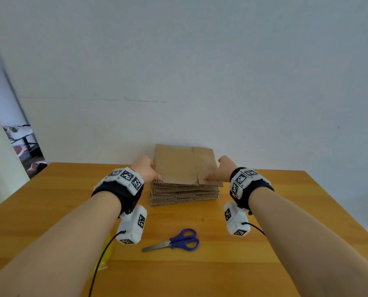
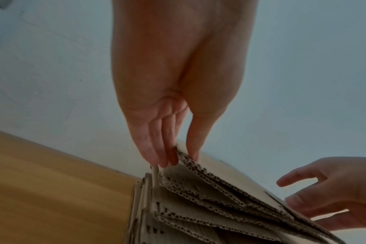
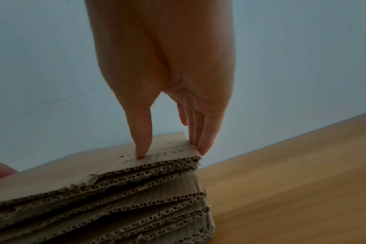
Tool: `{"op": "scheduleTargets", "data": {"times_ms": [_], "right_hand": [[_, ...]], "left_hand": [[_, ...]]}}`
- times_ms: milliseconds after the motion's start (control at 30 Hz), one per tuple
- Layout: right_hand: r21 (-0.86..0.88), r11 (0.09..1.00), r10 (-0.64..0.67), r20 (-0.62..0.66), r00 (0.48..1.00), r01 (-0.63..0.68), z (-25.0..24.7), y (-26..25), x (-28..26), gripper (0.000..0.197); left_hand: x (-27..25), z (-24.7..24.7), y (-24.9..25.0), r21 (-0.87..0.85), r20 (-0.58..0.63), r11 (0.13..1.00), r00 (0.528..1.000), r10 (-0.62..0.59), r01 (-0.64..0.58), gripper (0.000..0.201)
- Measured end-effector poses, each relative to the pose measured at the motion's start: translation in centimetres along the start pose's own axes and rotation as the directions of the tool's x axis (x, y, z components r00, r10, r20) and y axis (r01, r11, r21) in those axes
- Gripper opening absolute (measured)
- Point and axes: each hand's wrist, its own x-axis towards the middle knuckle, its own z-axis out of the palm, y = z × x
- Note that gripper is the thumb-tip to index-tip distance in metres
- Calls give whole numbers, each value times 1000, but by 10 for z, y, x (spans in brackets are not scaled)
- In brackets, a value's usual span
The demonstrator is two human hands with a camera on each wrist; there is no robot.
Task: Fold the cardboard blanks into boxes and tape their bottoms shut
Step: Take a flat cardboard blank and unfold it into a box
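Both hands [image 1: 145,170] at blank's [image 1: 183,166] edges

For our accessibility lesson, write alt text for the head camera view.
Two bare hands, left hand and right hand, pinch opposite sides of the top flat brown corrugated cardboard blank on a stack of blanks against a white wall. Blue-handled scissors lie nearer the viewer on the orange-brown wooden table.

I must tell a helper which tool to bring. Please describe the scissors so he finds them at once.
On the orange-brown wooden table, look nearer than the stack of flat brown cardboard blanks, between the two forearms. The purple-handled metal scissors lie there closed, the only purple thing.
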Motion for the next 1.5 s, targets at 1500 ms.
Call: {"op": "scheduleTargets", "data": {"times_ms": [1500], "right_hand": [[325, 933, -102, -168, 980, 153, -19, 110, -112, 80]], "left_hand": [[-113, 82, -1, -396, -1, 898, 978, 209, -192, 28]]}}
